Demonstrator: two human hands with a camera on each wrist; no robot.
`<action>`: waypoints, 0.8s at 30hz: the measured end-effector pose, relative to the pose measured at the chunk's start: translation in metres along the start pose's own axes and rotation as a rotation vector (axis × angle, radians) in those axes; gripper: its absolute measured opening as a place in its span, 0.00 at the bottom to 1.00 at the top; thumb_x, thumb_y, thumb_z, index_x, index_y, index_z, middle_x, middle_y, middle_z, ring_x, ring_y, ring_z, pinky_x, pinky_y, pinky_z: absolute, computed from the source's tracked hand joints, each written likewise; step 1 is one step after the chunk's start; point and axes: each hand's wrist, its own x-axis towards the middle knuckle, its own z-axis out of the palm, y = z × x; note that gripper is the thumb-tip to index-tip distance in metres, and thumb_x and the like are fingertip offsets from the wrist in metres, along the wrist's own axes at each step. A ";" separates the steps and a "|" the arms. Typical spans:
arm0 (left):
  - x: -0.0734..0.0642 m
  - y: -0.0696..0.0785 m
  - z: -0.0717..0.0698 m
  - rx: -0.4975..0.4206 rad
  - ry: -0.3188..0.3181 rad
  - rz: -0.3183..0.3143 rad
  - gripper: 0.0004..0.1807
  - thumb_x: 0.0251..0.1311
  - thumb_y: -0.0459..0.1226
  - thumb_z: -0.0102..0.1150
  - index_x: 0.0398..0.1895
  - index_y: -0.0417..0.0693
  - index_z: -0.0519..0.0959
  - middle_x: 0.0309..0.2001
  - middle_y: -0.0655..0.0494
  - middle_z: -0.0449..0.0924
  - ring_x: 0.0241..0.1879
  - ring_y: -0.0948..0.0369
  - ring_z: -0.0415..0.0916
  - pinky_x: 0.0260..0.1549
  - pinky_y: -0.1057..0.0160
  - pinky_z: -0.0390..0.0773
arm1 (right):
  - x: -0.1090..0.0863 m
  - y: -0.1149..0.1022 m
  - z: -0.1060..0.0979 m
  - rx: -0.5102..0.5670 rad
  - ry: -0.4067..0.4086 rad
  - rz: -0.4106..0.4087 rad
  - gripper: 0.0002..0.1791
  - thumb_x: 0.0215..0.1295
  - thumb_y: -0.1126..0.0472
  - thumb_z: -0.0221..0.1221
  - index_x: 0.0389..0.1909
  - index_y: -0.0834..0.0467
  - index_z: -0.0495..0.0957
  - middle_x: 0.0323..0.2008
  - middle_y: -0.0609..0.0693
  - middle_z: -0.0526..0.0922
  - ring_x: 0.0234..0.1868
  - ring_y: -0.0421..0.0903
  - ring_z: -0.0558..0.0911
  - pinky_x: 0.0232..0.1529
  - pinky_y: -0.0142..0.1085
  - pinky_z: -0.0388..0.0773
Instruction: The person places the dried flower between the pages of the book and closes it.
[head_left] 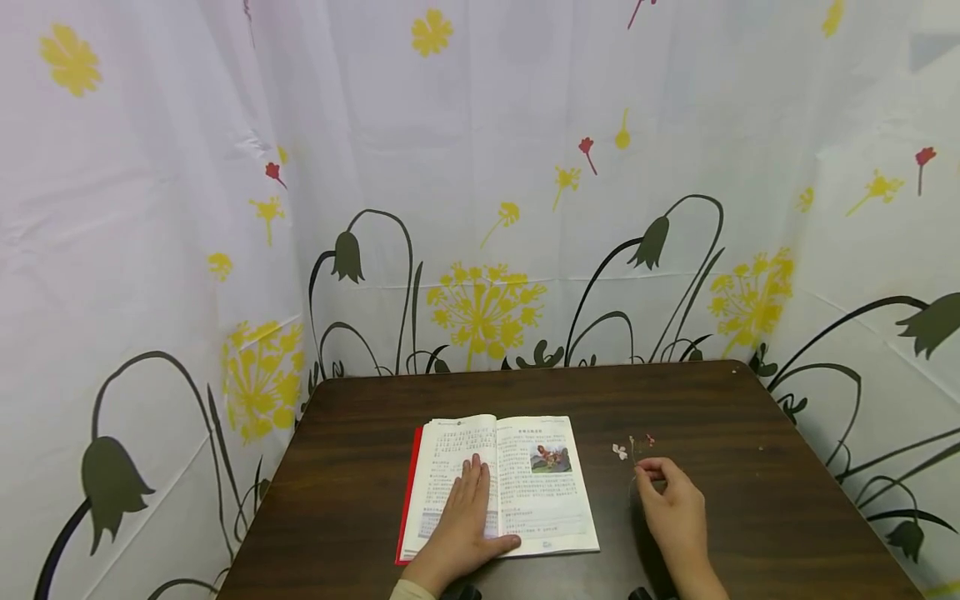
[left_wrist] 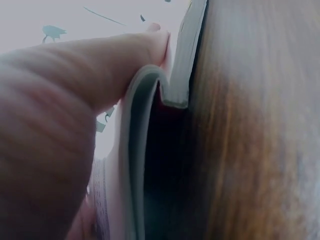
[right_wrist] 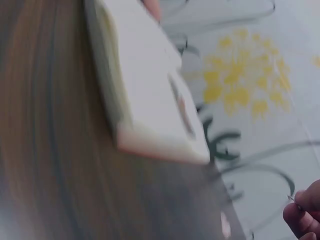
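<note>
Flowers, tiny white and red ones, are in the lower right of the head view, with a thin stem pinched by the right hand. Lower middle, the left hand lies flat on an open book, thumb over the fold. The book rests on a brown counter.

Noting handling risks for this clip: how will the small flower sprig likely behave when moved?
The flower sprig is probably light and bendable, given its thread-thin stem. Its pale blossom looks small and delicate, so it might crumple if pressed. Pinched by the right grip, the sprig may swivel.
</note>
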 end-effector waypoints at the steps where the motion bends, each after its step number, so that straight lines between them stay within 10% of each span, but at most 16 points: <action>1: 0.000 0.000 0.000 -0.007 0.004 -0.007 0.73 0.55 0.65 0.77 0.87 0.29 0.48 0.89 0.31 0.37 0.89 0.35 0.35 0.84 0.30 0.46 | -0.004 -0.005 0.004 0.030 -0.008 0.004 0.03 0.73 0.59 0.70 0.42 0.55 0.88 0.34 0.48 0.89 0.24 0.35 0.75 0.22 0.30 0.72; 15: -0.004 0.003 0.000 -0.046 0.033 0.020 0.69 0.56 0.63 0.78 0.85 0.28 0.52 0.87 0.26 0.43 0.88 0.32 0.41 0.82 0.28 0.49 | -0.048 -0.081 0.094 0.539 -0.396 0.162 0.06 0.72 0.67 0.68 0.44 0.65 0.84 0.32 0.56 0.84 0.10 0.37 0.70 0.09 0.30 0.68; 24: -0.001 0.001 -0.001 -0.009 0.052 -0.005 0.70 0.56 0.65 0.76 0.86 0.30 0.51 0.88 0.30 0.44 0.89 0.36 0.42 0.84 0.31 0.50 | -0.050 -0.068 0.136 0.469 -0.452 0.212 0.06 0.73 0.63 0.67 0.41 0.63 0.83 0.28 0.51 0.82 0.18 0.42 0.80 0.18 0.36 0.84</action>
